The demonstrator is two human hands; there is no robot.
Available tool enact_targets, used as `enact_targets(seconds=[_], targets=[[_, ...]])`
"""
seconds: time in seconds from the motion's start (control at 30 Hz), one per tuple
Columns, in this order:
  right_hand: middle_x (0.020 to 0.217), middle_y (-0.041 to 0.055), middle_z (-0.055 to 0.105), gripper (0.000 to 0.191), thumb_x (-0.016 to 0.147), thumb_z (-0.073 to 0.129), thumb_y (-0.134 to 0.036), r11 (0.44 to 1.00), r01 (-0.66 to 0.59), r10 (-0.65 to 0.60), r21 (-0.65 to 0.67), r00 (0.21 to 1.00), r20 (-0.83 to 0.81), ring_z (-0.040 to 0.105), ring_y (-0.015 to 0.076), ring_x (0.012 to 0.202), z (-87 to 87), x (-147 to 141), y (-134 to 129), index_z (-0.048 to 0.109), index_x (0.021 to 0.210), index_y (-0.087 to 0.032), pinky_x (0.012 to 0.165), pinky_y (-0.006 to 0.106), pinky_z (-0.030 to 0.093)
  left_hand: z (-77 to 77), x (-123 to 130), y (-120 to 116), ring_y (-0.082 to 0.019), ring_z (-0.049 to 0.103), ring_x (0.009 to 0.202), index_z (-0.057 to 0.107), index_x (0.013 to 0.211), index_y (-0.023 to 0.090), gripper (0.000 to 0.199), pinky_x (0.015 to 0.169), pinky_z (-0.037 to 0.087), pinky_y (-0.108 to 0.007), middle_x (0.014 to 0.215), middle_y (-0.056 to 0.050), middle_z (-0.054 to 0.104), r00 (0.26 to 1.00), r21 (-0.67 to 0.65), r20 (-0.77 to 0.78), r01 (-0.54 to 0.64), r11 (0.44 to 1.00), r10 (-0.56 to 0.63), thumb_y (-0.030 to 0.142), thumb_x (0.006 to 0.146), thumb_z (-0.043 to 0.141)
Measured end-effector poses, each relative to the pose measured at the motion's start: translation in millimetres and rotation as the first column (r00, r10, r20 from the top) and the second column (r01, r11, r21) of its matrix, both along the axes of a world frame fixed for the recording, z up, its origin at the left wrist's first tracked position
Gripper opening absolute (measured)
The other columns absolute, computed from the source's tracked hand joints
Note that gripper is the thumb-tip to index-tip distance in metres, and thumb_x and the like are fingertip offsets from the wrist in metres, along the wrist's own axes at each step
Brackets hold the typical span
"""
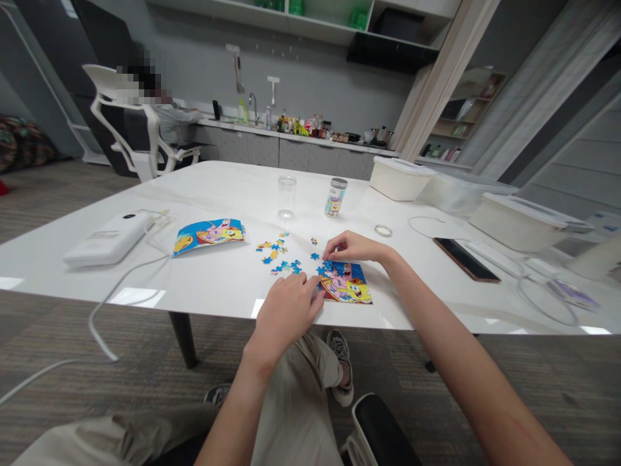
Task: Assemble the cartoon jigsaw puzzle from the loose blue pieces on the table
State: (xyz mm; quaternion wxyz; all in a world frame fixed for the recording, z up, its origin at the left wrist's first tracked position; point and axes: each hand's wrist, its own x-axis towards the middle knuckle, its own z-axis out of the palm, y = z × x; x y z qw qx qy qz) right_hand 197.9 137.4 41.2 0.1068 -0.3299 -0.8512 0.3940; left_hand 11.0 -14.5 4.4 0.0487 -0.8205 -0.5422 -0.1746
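A partly joined puzzle (pixel 347 283) with a yellow and a pink cartoon figure lies near the table's front edge. At its upper left edge is my right hand (pixel 352 247), fingers pinched together; what they hold is too small to make out. My left hand (pixel 291 304) rests at the puzzle's left side, its fingers apart and nothing seen in them. Several loose puzzle pieces (pixel 275 247) are scattered beyond my left hand. A printed picture sheet (pixel 208 236), slightly curled, lies to their left.
Behind the pieces stand a clear jar (pixel 286 197) and a lidded printed jar (pixel 336 197), with a ring-shaped lid (pixel 383 230) nearby. A white device (pixel 111 239) with cables is left; a phone (pixel 466 259) and storage boxes (pixel 400 179) are right. A person sits at the back left.
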Motion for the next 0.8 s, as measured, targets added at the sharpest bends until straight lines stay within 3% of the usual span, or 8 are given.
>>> enact_targets(seconds=[0.8], targets=[[0.078,0.0033,0.072,0.016,0.071,0.07,-0.027,0.999,-0.052,0.053,-0.016,0.998,0.043,0.062,0.0127,0.07,0.1,-3.3,-1.8,0.074,0.082,-0.015,0.067,0.024,0.047,-1.5,0.3,1.4,-0.022,0.059,0.088,0.059,0.115,0.02,0.029,0.077,0.044,-0.035,0.094,-0.006,0.064,1.0,0.008,0.0,-0.001,1.0,0.001,0.031,0.097,0.04]])
